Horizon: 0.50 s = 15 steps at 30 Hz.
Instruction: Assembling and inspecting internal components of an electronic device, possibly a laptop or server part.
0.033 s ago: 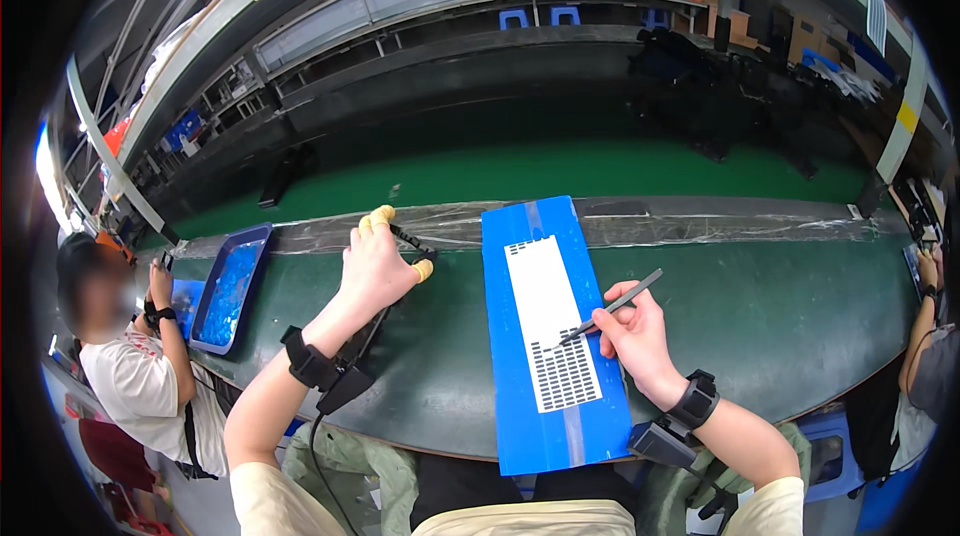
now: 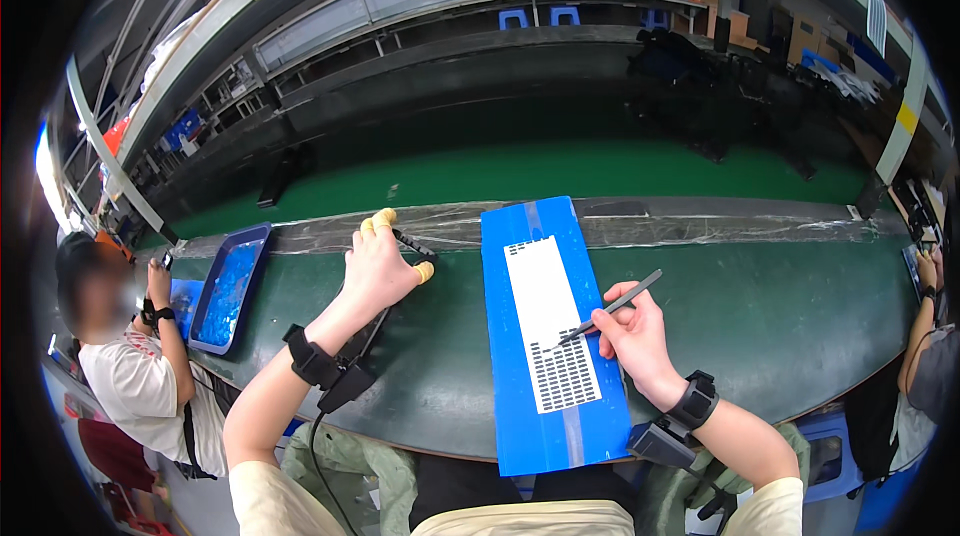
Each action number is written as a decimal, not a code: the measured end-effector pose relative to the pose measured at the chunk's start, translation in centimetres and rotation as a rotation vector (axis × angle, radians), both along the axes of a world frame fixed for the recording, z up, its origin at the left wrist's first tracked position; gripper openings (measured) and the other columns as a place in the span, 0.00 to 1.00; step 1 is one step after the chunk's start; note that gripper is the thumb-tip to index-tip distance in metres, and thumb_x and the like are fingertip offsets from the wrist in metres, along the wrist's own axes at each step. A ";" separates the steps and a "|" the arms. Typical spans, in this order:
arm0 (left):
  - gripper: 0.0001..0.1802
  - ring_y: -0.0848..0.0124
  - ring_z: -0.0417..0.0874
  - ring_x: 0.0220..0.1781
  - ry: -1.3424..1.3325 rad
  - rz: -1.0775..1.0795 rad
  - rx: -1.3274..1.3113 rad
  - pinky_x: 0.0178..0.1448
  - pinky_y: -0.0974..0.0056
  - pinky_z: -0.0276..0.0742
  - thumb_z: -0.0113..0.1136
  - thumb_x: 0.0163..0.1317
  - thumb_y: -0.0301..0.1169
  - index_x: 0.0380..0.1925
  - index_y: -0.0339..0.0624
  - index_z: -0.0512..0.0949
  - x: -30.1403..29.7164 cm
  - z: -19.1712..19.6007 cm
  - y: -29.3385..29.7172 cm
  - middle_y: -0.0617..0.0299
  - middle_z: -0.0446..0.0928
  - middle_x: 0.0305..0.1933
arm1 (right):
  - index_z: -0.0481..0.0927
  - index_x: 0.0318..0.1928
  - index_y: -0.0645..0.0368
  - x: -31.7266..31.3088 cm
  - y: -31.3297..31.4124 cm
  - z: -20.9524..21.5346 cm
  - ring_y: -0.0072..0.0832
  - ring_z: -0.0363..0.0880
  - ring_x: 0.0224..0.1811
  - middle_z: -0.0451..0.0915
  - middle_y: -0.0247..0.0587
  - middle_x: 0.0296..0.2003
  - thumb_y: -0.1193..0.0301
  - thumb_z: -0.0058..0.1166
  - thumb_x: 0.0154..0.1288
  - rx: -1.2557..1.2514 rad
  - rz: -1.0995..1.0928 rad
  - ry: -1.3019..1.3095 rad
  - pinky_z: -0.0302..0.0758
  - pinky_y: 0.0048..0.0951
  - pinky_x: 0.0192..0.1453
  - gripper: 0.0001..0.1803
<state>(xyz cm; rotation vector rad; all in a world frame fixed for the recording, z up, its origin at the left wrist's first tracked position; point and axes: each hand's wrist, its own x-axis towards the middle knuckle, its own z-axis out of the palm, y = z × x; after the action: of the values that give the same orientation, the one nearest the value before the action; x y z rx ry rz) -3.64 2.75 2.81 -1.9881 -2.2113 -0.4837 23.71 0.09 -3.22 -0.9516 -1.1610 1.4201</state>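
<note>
My right hand (image 2: 642,341) is closed around slim dark tweezers (image 2: 628,298). Their tip meets a white sheet (image 2: 540,286) beside rows of small black rectangular stickers (image 2: 568,376). That sheet lies lengthwise on a blue board (image 2: 508,406) in front of me. To its left, my left hand (image 2: 376,266) wears yellow finger cots on the thumb and some fingers. Between thumb and fingers it grips a slim black part (image 2: 412,246), mostly hidden by the hand. Both wrists carry black straps with boxes.
A dark blue tray (image 2: 262,254) with blue pieces stands at the left on the green table (image 2: 755,306). Clear film over a dark strip (image 2: 700,221) crosses behind the board. One person (image 2: 135,366) works at the left, another (image 2: 925,336) at the far right.
</note>
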 end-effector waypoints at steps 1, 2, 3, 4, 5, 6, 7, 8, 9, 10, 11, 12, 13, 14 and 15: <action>0.43 0.54 0.60 0.51 0.003 0.013 -0.045 0.50 0.55 0.61 0.62 0.35 0.38 0.49 0.30 0.52 -0.1 -0.4 0.3 0.43 0.56 0.50 | 0.60 0.34 0.61 0.0 0.0 0.0 0.15 0.64 0.09 0.70 0.36 0.15 0.81 0.46 0.50 -0.001 -0.001 -0.003 0.58 0.15 0.11 0.11; 0.43 0.54 0.60 0.51 -0.001 0.013 -0.046 0.50 0.55 0.61 0.62 0.35 0.38 0.49 0.30 0.52 -0.1 -0.8 0.5 0.43 0.56 0.50 | 0.60 0.34 0.61 0.0 0.0 0.0 0.15 0.64 0.09 0.70 0.36 0.14 0.81 0.46 0.50 -0.004 -0.002 -0.010 0.58 0.15 0.11 0.11; 0.45 0.52 0.58 0.52 0.000 0.033 -0.072 0.51 0.55 0.60 0.62 0.35 0.39 0.51 0.30 0.49 -0.1 -1.2 0.8 0.41 0.53 0.52 | 0.60 0.34 0.61 0.0 0.0 0.0 0.16 0.64 0.09 0.70 0.36 0.14 0.81 0.46 0.51 -0.007 -0.006 -0.019 0.59 0.15 0.11 0.11; 0.47 0.51 0.57 0.53 0.000 0.053 -0.097 0.51 0.55 0.59 0.62 0.35 0.41 0.52 0.30 0.47 -0.1 -1.5 1.0 0.38 0.49 0.54 | 0.60 0.34 0.61 -0.1 -0.1 0.1 0.16 0.64 0.09 0.70 0.36 0.14 0.81 0.46 0.51 -0.007 -0.008 -0.025 0.59 0.15 0.11 0.11; 0.47 0.51 0.57 0.53 -0.005 0.052 -0.098 0.51 0.55 0.59 0.62 0.35 0.41 0.52 0.30 0.47 -0.3 -1.7 1.1 0.38 0.49 0.54 | 0.60 0.34 0.61 -0.2 -0.2 0.2 0.16 0.64 0.09 0.70 0.36 0.15 0.81 0.46 0.51 -0.009 -0.003 -0.030 0.59 0.15 0.12 0.11; 0.49 0.50 0.55 0.54 0.010 0.038 -0.134 0.52 0.54 0.58 0.62 0.35 0.41 0.53 0.31 0.45 -0.6 -1.8 1.2 0.37 0.47 0.55 | 0.60 0.34 0.61 -0.3 -0.2 0.2 0.16 0.64 0.09 0.71 0.36 0.15 0.81 0.46 0.51 -0.010 0.003 -0.035 0.59 0.14 0.12 0.11; 0.50 0.49 0.53 0.55 0.025 0.024 -0.171 0.53 0.54 0.56 0.62 0.35 0.42 0.54 0.32 0.43 -0.9 -1.9 1.2 0.35 0.45 0.55 | 0.60 0.34 0.61 -0.5 -0.2 0.2 0.16 0.64 0.09 0.71 0.36 0.15 0.81 0.46 0.51 -0.011 0.004 -0.039 0.59 0.14 0.12 0.11; 0.50 0.49 0.53 0.55 0.022 0.026 -0.172 0.53 0.54 0.56 0.62 0.35 0.42 0.54 0.32 0.43 -1.3 -1.8 0.9 0.35 0.45 0.55 | 0.60 0.34 0.61 -0.7 -0.2 0.2 0.16 0.65 0.09 0.71 0.37 0.15 0.81 0.46 0.51 -0.008 0.013 -0.019 0.59 0.15 0.12 0.11; 0.51 0.48 0.52 0.56 0.035 0.009 -0.180 0.54 0.54 0.55 0.62 0.35 0.43 0.54 0.33 0.42 -1.6 -1.6 0.5 0.36 0.44 0.55 | 0.60 0.34 0.61 -0.8 -0.1 0.1 0.16 0.65 0.09 0.72 0.38 0.16 0.81 0.45 0.51 -0.005 0.017 -0.001 0.59 0.15 0.12 0.11; 0.52 0.48 0.51 0.57 0.049 -0.013 -0.189 0.55 0.54 0.54 0.62 0.34 0.44 0.55 0.34 0.42 -1.7 -1.3 0.2 0.36 0.44 0.55 | 0.60 0.34 0.61 -0.8 -0.1 0.0 0.16 0.64 0.09 0.73 0.40 0.17 0.81 0.46 0.51 -0.008 0.016 0.006 0.58 0.14 0.12 0.10; 0.55 0.48 0.50 0.57 0.051 -0.025 -0.242 0.56 0.54 0.53 0.64 0.33 0.44 0.55 0.36 0.39 -2.2 -0.9 -0.5 0.35 0.43 0.56 | 0.60 0.34 0.61 -0.6 -0.1 0.2 0.16 0.64 0.09 0.73 0.40 0.17 0.81 0.46 0.51 -0.011 0.011 0.003 0.58 0.14 0.12 0.10; 0.57 0.47 0.53 0.56 0.049 -0.065 -0.286 0.55 0.55 0.54 0.64 0.32 0.44 0.55 0.36 0.37 -2.8 -0.6 -1.3 0.35 0.45 0.55 | 0.60 0.33 0.60 -0.4 -0.1 0.4 0.15 0.63 0.09 0.72 0.39 0.16 0.80 0.45 0.51 -0.036 0.003 0.030 0.57 0.14 0.12 0.10; 0.58 0.47 0.55 0.55 0.057 -0.102 -0.328 0.55 0.56 0.55 0.65 0.31 0.43 0.55 0.36 0.36 -3.4 -0.2 -2.3 0.34 0.47 0.54 | 0.60 0.33 0.59 -0.4 0.1 0.5 0.14 0.63 0.10 0.72 0.38 0.15 0.79 0.45 0.52 -0.058 -0.003 0.066 0.56 0.13 0.12 0.09; 0.58 0.47 0.59 0.52 0.019 -0.120 -0.402 0.54 0.57 0.57 0.65 0.30 0.42 0.55 0.36 0.35 -3.5 0.3 -3.1 0.34 0.51 0.52 | 0.60 0.33 0.59 -0.1 0.4 0.5 0.14 0.63 0.10 0.72 0.38 0.15 0.79 0.45 0.52 -0.056 -0.005 0.076 0.56 0.13 0.12 0.09; 0.59 0.46 0.62 0.49 -0.012 -0.133 -0.476 0.52 0.58 0.59 0.66 0.30 0.41 0.55 0.36 0.34 -3.9 0.7 -4.3 0.34 0.55 0.49 | 0.60 0.33 0.59 0.0 0.4 0.5 0.15 0.63 0.10 0.73 0.39 0.16 0.79 0.46 0.52 -0.063 0.024 0.097 0.56 0.14 0.12 0.10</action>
<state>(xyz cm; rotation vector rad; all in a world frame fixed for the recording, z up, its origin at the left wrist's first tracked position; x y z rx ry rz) -7.56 -1.60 3.55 -2.3670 -2.3808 0.0310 23.75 0.49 -2.73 -0.9049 -1.0645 1.5136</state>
